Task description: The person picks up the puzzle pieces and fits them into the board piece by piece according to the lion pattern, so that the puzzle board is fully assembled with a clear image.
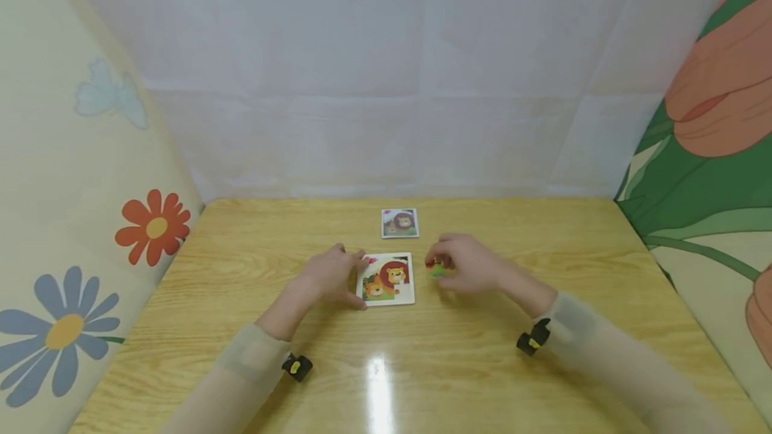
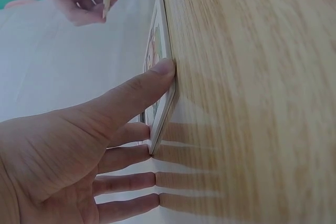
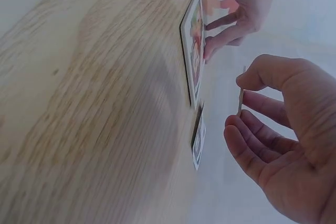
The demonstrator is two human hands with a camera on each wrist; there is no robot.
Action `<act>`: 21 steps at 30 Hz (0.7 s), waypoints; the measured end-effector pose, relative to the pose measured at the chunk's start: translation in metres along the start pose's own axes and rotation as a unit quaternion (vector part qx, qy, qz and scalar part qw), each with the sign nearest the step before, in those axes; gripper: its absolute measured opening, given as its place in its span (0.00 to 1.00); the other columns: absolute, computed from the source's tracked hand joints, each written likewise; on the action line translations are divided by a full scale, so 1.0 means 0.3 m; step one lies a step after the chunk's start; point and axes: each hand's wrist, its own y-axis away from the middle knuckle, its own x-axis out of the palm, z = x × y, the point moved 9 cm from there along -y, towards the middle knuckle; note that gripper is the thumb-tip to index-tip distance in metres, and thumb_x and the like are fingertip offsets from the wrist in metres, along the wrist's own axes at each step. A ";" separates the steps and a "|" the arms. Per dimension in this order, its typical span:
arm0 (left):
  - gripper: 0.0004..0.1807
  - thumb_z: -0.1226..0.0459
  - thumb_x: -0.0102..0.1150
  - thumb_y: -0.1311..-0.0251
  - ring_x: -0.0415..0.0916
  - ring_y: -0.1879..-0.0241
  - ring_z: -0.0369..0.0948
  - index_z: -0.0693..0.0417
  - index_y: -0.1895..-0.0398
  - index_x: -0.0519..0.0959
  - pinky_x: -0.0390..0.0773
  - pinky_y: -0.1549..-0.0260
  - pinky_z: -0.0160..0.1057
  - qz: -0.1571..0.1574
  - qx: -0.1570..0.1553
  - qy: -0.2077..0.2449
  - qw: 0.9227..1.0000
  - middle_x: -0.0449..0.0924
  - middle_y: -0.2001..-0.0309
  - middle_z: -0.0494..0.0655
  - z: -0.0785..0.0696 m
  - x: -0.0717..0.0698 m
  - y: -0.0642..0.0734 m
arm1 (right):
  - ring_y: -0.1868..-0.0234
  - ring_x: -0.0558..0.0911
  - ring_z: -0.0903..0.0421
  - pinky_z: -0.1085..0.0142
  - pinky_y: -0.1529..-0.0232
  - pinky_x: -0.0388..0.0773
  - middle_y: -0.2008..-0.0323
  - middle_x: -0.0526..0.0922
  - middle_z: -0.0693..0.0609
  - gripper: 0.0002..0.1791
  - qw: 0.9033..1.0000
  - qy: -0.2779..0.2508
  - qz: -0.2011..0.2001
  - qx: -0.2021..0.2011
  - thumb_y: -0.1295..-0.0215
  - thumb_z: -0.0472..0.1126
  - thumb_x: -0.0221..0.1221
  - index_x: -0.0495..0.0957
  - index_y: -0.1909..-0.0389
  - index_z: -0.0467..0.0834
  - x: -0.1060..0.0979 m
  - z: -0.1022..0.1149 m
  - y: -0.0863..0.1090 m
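A square puzzle board (image 1: 413, 286) with a white border lies flat on the table, showing a lion and a smaller orange animal. Bare white shows at its lower right, where the picture breaks off. My left hand (image 1: 327, 278) rests at the board's left side, fingers fairly straight; in the left wrist view its thumb (image 2: 164, 67) touches the board's edge. Just right of the board, my right hand (image 1: 473, 265) pinches a thin green-and-red puzzle piece (image 1: 438, 270) between thumb and fingers. The right wrist view shows the piece (image 3: 241, 98) edge-on, held above the table.
Behind the board lies a smaller square picture card (image 1: 399, 223) with a similar lion picture. The wooden table (image 1: 241, 233) meets a white cloth (image 1: 392, 72) at the back. Flower-printed panels (image 1: 60, 186) stand at both sides. Dark devices (image 1: 533, 337) are worn at both wrists.
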 end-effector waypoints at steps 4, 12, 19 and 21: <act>0.54 0.40 0.82 0.51 0.76 0.35 0.60 0.53 0.23 0.72 0.86 0.44 0.60 -0.002 -0.001 -0.001 1.000 0.72 0.26 0.63 0.003 0.001 0.000 | 0.59 0.82 0.58 0.71 0.56 0.83 0.57 0.85 0.51 0.19 1.000 -0.016 0.011 0.009 0.41 0.36 0.72 0.86 0.47 0.41 0.019 0.021 -0.030; 0.57 0.39 0.82 0.52 0.77 0.38 0.59 0.56 0.22 0.70 0.86 0.46 0.59 -0.005 0.001 -0.003 1.000 0.75 0.30 0.67 0.003 -0.003 0.001 | 0.59 0.82 0.58 0.71 0.56 0.83 0.57 0.86 0.50 0.21 0.999 -0.035 0.026 0.006 0.41 0.36 0.73 0.85 0.45 0.39 0.079 0.052 -0.076; 0.54 0.40 0.82 0.52 0.77 0.38 0.58 0.53 0.23 0.73 0.87 0.46 0.57 -0.005 0.002 -0.002 1.000 0.74 0.27 0.62 0.003 -0.003 0.002 | 0.63 0.82 0.58 0.72 0.60 0.82 0.60 0.86 0.49 0.20 0.998 -0.047 0.030 -0.005 0.43 0.36 0.74 0.84 0.49 0.37 0.125 0.077 -0.103; 0.53 0.40 0.82 0.52 0.76 0.37 0.58 0.53 0.24 0.74 0.86 0.46 0.57 -0.009 0.004 0.000 1.000 0.73 0.25 0.60 0.004 -0.006 0.003 | 0.64 0.82 0.58 0.72 0.61 0.82 0.60 0.87 0.49 0.19 0.998 -0.056 0.038 0.002 0.43 0.36 0.74 0.84 0.51 0.37 0.140 0.078 -0.109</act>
